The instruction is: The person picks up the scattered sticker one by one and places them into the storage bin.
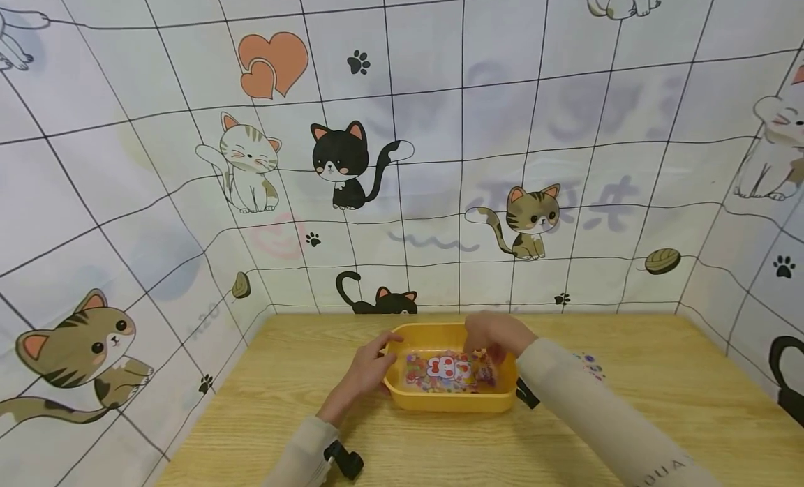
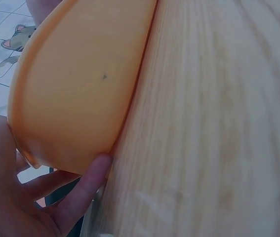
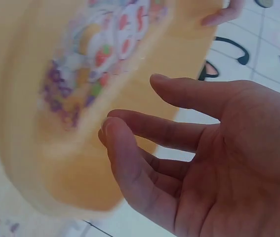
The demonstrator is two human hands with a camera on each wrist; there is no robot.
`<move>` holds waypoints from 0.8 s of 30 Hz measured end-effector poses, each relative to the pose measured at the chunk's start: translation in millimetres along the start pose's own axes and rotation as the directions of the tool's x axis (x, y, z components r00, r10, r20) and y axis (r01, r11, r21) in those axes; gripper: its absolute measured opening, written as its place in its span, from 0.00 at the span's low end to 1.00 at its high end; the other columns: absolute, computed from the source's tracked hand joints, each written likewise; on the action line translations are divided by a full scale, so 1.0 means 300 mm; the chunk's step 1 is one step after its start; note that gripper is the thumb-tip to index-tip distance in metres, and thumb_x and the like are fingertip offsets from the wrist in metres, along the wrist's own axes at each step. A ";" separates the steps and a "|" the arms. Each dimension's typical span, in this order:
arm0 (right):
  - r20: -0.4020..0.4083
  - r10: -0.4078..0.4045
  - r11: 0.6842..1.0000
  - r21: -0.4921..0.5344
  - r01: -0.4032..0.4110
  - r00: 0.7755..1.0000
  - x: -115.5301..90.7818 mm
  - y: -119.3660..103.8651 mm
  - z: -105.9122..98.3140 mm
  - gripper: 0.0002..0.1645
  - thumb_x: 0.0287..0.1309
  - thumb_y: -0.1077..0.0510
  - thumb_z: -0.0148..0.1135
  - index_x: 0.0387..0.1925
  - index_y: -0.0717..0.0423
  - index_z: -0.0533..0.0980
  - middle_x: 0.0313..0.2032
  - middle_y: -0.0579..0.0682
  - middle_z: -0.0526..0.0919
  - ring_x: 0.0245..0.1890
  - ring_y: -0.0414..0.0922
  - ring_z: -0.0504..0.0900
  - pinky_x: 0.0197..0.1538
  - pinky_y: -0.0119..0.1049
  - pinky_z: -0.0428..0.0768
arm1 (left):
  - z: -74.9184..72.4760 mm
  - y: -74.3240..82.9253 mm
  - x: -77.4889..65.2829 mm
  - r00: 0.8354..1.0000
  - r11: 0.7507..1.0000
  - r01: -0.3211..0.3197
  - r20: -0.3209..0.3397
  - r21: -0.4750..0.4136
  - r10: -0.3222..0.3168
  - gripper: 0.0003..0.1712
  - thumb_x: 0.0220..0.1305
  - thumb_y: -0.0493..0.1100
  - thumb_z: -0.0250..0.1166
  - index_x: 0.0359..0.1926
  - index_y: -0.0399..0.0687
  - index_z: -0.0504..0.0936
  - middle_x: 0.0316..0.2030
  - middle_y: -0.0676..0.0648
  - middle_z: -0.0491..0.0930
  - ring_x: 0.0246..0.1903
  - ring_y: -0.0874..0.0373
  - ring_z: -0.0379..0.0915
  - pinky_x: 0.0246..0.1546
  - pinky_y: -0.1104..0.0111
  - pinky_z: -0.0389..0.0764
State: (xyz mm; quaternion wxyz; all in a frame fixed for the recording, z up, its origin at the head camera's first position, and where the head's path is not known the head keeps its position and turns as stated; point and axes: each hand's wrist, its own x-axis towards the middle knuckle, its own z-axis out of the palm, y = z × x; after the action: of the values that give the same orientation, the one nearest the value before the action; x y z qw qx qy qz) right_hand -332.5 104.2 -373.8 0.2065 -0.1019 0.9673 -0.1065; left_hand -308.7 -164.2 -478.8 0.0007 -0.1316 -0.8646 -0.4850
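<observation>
A yellow plastic tub (image 1: 449,403) rests on the wooden table. On its floor lies a colourful patterned patch (image 1: 449,368) with white cartoon figures; whether this is a print, stickers or loose pieces, I cannot tell. My left hand (image 1: 370,367) grips the tub's left end, and in the left wrist view its fingers (image 2: 88,185) reach down the outer wall. Over the right part of the tub is my right hand (image 1: 496,333). In the right wrist view its thumb (image 3: 189,94) stands apart from the loosely bent fingers, with nothing between them.
To the right of the tub, partly behind my right sleeve, lies a small patch of colourful bits (image 1: 590,365) on the table (image 1: 264,403). A white wall cover (image 1: 427,180) with printed cats and grid lines stands behind and at both sides.
</observation>
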 end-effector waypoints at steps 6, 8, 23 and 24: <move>-0.046 -0.103 0.995 0.011 0.103 0.994 -0.074 -0.003 -0.058 0.17 0.67 0.52 0.67 0.25 0.56 0.76 0.19 0.48 0.72 0.17 0.45 0.81 0.25 0.36 0.84 | -0.001 0.004 0.000 1.000 1.000 -0.006 0.001 -0.007 0.006 0.20 0.72 0.40 0.55 0.62 0.53 0.79 0.69 0.36 0.73 0.48 0.44 0.82 0.17 0.59 0.84; -0.071 -0.149 0.988 0.022 0.151 0.986 -0.101 0.008 -0.072 0.16 0.67 0.51 0.67 0.26 0.54 0.76 0.21 0.46 0.72 0.17 0.44 0.79 0.25 0.36 0.84 | -0.001 0.004 0.000 1.000 1.000 -0.008 0.003 -0.010 0.008 0.20 0.72 0.40 0.55 0.62 0.53 0.79 0.69 0.35 0.73 0.47 0.44 0.82 0.17 0.59 0.84; -0.292 -0.296 0.938 0.089 0.334 0.910 -0.261 0.168 -0.101 0.12 0.70 0.52 0.63 0.43 0.57 0.83 0.31 0.49 0.85 0.21 0.41 0.80 0.26 0.36 0.79 | -0.001 -0.006 0.005 0.998 0.997 -0.053 -0.027 0.054 0.054 0.20 0.71 0.40 0.55 0.60 0.51 0.80 0.69 0.38 0.74 0.54 0.42 0.79 0.28 0.59 0.87; -0.299 -0.300 0.936 0.094 0.340 0.906 -0.265 0.180 -0.098 0.12 0.70 0.52 0.63 0.43 0.58 0.83 0.32 0.49 0.86 0.21 0.41 0.80 0.26 0.36 0.79 | -0.001 -0.006 0.005 0.998 0.998 -0.049 -0.025 0.044 0.050 0.20 0.71 0.40 0.55 0.61 0.51 0.80 0.69 0.38 0.74 0.54 0.41 0.79 0.26 0.58 0.87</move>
State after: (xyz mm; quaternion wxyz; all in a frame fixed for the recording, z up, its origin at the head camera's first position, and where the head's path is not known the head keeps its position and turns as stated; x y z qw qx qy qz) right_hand -282.2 180.0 -330.8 0.0543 -0.2282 0.9465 -0.2218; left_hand -310.5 -165.1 -480.1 0.0267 -0.1464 -0.8714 -0.4675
